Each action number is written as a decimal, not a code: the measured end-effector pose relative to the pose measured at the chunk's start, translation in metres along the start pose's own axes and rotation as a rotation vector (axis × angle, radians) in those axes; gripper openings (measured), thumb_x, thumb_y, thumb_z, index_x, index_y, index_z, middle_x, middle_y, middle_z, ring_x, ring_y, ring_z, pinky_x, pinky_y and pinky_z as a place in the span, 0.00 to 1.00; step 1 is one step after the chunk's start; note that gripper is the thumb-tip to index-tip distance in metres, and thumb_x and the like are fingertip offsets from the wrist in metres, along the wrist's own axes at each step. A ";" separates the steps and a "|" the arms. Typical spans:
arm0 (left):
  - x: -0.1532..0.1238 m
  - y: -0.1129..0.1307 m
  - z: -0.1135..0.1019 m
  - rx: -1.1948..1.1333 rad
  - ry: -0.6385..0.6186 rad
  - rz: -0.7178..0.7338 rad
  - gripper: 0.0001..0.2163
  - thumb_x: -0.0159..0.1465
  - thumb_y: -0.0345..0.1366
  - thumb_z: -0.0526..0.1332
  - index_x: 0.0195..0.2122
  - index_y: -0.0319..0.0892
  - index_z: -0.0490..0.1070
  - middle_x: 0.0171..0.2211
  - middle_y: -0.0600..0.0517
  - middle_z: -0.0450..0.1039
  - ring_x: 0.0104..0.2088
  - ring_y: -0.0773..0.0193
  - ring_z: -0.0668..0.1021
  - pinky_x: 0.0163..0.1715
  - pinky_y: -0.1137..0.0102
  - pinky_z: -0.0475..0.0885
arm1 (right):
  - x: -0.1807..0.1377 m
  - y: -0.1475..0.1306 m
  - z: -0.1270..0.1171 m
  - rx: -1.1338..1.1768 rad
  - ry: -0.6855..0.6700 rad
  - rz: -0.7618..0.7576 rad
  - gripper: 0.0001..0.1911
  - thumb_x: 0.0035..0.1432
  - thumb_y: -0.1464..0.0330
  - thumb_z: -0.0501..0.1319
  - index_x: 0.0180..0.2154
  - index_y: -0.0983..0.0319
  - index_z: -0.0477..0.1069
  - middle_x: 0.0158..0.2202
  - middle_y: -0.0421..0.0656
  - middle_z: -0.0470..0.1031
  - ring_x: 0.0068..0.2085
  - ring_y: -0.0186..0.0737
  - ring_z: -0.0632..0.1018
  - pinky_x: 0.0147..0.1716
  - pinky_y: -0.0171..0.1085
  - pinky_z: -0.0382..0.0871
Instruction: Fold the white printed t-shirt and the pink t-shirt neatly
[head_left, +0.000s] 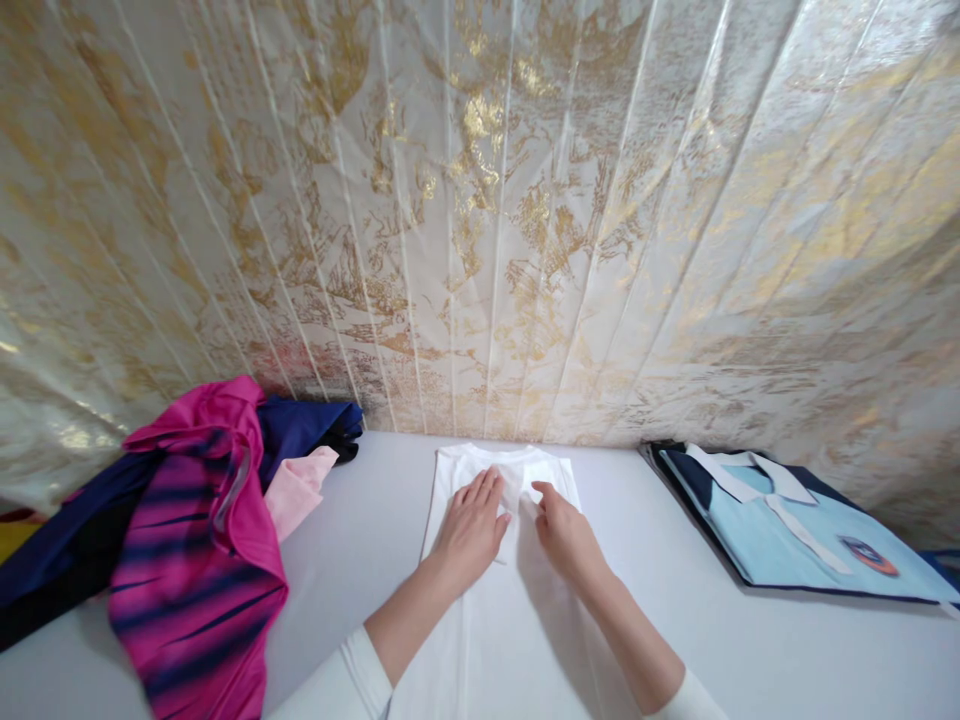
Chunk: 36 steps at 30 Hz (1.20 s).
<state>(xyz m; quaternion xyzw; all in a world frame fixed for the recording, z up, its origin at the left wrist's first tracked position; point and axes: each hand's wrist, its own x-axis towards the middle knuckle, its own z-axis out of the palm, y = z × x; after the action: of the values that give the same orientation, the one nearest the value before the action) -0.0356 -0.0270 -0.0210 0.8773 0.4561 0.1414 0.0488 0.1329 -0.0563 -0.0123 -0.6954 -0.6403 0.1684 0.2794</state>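
A white garment (487, 650), apparently a shirt, lies lengthwise on the white table in front of me, its neckline at the far end and its side edges folded in. My left hand (472, 525) rests flat on its upper part, fingers stretched out and the thumb slightly apart. Just to the right, my right hand (562, 530) is over the same upper part, with index finger and thumb apart and the other fingers partly hidden. No cloth shows between them. Small creases run through the fabric between both hands.
On the left lies a loose heap of clothes: a pink and navy striped garment (202, 570), a dark blue one (307, 425) and a light pink cloth (298, 490). A folded light blue polo shirt (780, 535) lies on the right. Behind the table (360, 560) hangs a gold-patterned sheet (465, 230).
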 end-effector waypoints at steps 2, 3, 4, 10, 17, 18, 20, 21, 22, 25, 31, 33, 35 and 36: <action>-0.001 0.000 0.000 -0.013 0.007 -0.005 0.21 0.70 0.37 0.50 0.64 0.41 0.56 0.66 0.43 0.52 0.66 0.55 0.55 0.61 0.57 0.56 | 0.008 0.011 -0.013 0.148 0.001 0.088 0.25 0.49 0.75 0.48 0.48 0.64 0.70 0.34 0.47 0.77 0.35 0.42 0.78 0.33 0.35 0.70; -0.002 0.000 0.000 -0.022 0.010 -0.006 0.21 0.70 0.37 0.51 0.63 0.42 0.57 0.66 0.44 0.52 0.66 0.54 0.55 0.61 0.57 0.56 | 0.011 0.015 -0.020 0.182 -0.002 0.112 0.25 0.48 0.74 0.47 0.46 0.64 0.71 0.32 0.45 0.76 0.32 0.41 0.78 0.28 0.34 0.70; -0.002 0.000 -0.001 -0.031 0.012 -0.008 0.20 0.69 0.37 0.52 0.63 0.43 0.59 0.66 0.44 0.53 0.66 0.54 0.56 0.61 0.56 0.56 | 0.012 0.019 -0.027 0.227 -0.007 0.136 0.26 0.46 0.73 0.46 0.45 0.64 0.71 0.31 0.45 0.76 0.29 0.40 0.77 0.24 0.34 0.69; 0.001 0.001 -0.005 -0.110 0.011 -0.014 0.17 0.68 0.37 0.54 0.57 0.50 0.67 0.65 0.47 0.56 0.65 0.54 0.57 0.58 0.57 0.59 | 0.009 0.016 -0.042 0.455 -0.065 0.094 0.34 0.36 0.71 0.45 0.48 0.65 0.71 0.35 0.44 0.77 0.33 0.41 0.77 0.25 0.33 0.70; 0.010 0.009 -0.010 -0.183 0.048 -0.129 0.20 0.65 0.27 0.52 0.58 0.44 0.64 0.59 0.47 0.65 0.59 0.56 0.65 0.55 0.60 0.62 | 0.006 0.016 -0.023 0.257 -0.118 -0.145 0.29 0.44 0.74 0.48 0.48 0.63 0.73 0.40 0.46 0.77 0.41 0.41 0.77 0.44 0.41 0.70; 0.010 0.010 -0.011 -0.190 0.057 -0.157 0.22 0.65 0.27 0.52 0.60 0.42 0.61 0.58 0.45 0.65 0.58 0.54 0.65 0.55 0.59 0.62 | 0.007 0.021 -0.023 0.229 -0.087 -0.170 0.30 0.43 0.75 0.47 0.48 0.62 0.72 0.44 0.46 0.76 0.45 0.41 0.76 0.49 0.42 0.69; 0.010 0.012 -0.013 -0.209 0.073 -0.195 0.24 0.65 0.28 0.51 0.64 0.38 0.56 0.57 0.42 0.66 0.57 0.52 0.66 0.54 0.58 0.61 | 0.012 0.033 -0.021 0.168 -0.032 -0.209 0.31 0.43 0.77 0.47 0.49 0.62 0.72 0.52 0.47 0.73 0.54 0.41 0.72 0.56 0.44 0.64; 0.009 0.013 -0.014 -0.220 0.077 -0.197 0.24 0.66 0.29 0.51 0.64 0.38 0.54 0.56 0.42 0.67 0.56 0.52 0.67 0.54 0.58 0.62 | 0.014 0.040 -0.020 0.129 -0.009 -0.223 0.32 0.43 0.78 0.47 0.50 0.62 0.71 0.55 0.48 0.71 0.57 0.42 0.70 0.58 0.45 0.61; 0.008 0.015 -0.015 -0.233 0.077 -0.186 0.24 0.67 0.31 0.52 0.64 0.39 0.55 0.54 0.43 0.68 0.55 0.52 0.67 0.53 0.58 0.63 | 0.017 0.046 -0.017 0.087 0.009 -0.234 0.32 0.43 0.78 0.47 0.50 0.63 0.71 0.57 0.49 0.70 0.59 0.42 0.68 0.60 0.45 0.59; 0.006 0.019 -0.018 -0.267 0.068 -0.130 0.20 0.66 0.36 0.57 0.60 0.46 0.63 0.50 0.48 0.71 0.52 0.53 0.70 0.50 0.59 0.64 | 0.026 0.062 -0.010 -0.017 0.035 -0.260 0.32 0.45 0.79 0.47 0.53 0.65 0.70 0.60 0.51 0.67 0.62 0.44 0.64 0.62 0.47 0.56; 0.009 0.027 -0.017 -0.318 0.096 -0.104 0.16 0.62 0.34 0.63 0.52 0.45 0.68 0.46 0.50 0.71 0.47 0.59 0.74 0.48 0.65 0.66 | 0.039 0.066 -0.007 -0.184 0.036 -0.328 0.29 0.56 0.76 0.45 0.59 0.65 0.64 0.63 0.50 0.62 0.65 0.43 0.59 0.62 0.47 0.56; 0.009 0.028 -0.015 -0.319 0.106 -0.132 0.16 0.61 0.33 0.63 0.51 0.44 0.67 0.47 0.50 0.71 0.46 0.60 0.75 0.47 0.66 0.67 | 0.040 0.065 -0.003 -0.270 0.018 -0.317 0.26 0.62 0.71 0.45 0.60 0.65 0.63 0.64 0.51 0.60 0.65 0.45 0.59 0.61 0.49 0.56; 0.009 0.029 -0.013 -0.308 0.102 -0.163 0.17 0.60 0.32 0.64 0.50 0.43 0.67 0.48 0.49 0.71 0.47 0.57 0.75 0.48 0.64 0.66 | 0.040 0.064 0.002 -0.360 -0.001 -0.299 0.25 0.65 0.66 0.47 0.61 0.63 0.61 0.65 0.51 0.57 0.66 0.46 0.57 0.61 0.50 0.54; 0.009 0.029 -0.012 -0.300 0.098 -0.178 0.17 0.60 0.32 0.64 0.51 0.43 0.67 0.49 0.48 0.71 0.49 0.56 0.74 0.49 0.63 0.66 | 0.039 0.064 0.005 -0.409 -0.007 -0.291 0.25 0.65 0.64 0.47 0.62 0.62 0.60 0.66 0.50 0.55 0.66 0.45 0.56 0.62 0.50 0.53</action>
<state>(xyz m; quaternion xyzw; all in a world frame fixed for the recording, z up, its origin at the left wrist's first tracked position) -0.0116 -0.0370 -0.0010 0.8084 0.5076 0.2455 0.1691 0.1856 -0.0183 -0.0495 -0.6373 -0.7555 -0.0040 0.1519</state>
